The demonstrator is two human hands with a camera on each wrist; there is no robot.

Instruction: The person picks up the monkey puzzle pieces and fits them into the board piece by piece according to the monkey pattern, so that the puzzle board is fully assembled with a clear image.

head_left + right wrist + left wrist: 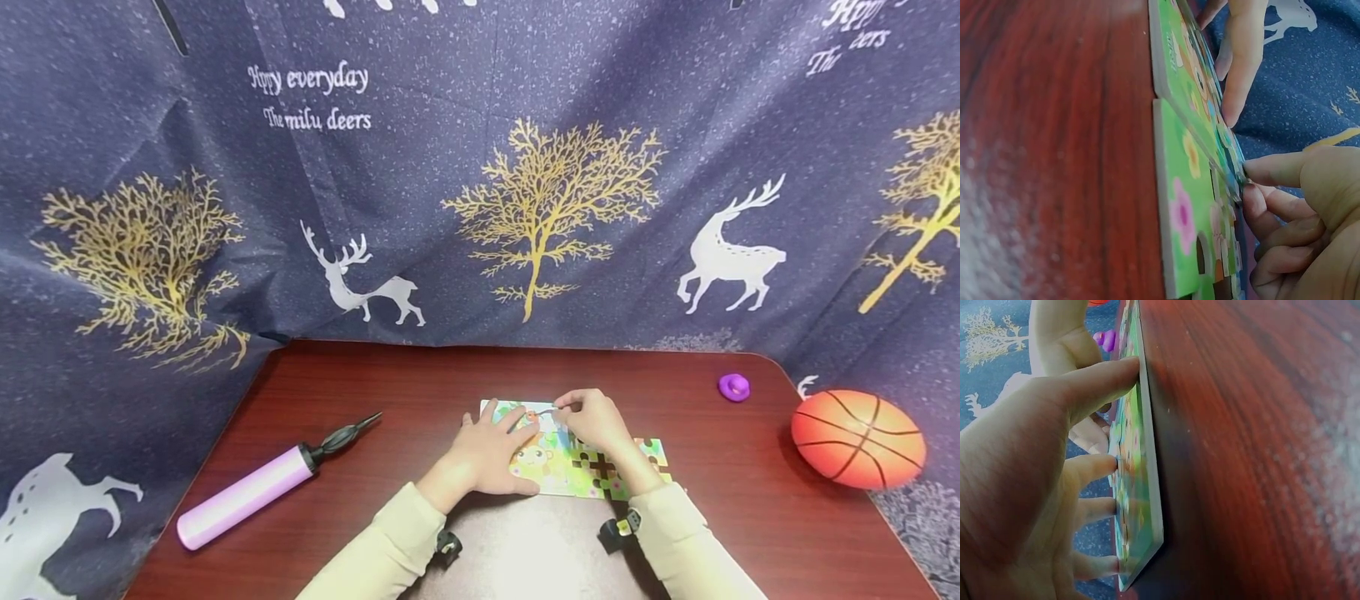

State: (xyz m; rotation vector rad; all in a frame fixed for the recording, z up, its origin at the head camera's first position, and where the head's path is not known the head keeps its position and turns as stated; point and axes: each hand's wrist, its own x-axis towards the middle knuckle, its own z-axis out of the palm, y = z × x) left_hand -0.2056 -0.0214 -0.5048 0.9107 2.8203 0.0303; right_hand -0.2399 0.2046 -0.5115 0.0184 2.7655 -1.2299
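Observation:
A brightly printed jigsaw puzzle (553,482) with a cartoon animal face lies flat on the table. My left hand (487,454) is spread over its left part, with fingertips and thumb resting on the picture in the left wrist view. At the top edge of the puzzle, my right hand (597,423) pinches a small puzzle piece (546,411) between thumb and index finger, the other fingers curled in. Seen from the right wrist, the thumb and index fingertips are right at the puzzle's surface, and most of the piece is hidden.
Right against the puzzle is a second puzzle section (1179,206) with flowers and brown gaps. A pink hand pump (247,497) lies at left on the table (420,375). A small purple hat (734,387) and an orange basketball-patterned ball (858,439) are at right. Patterned cloth (480,208) hangs behind.

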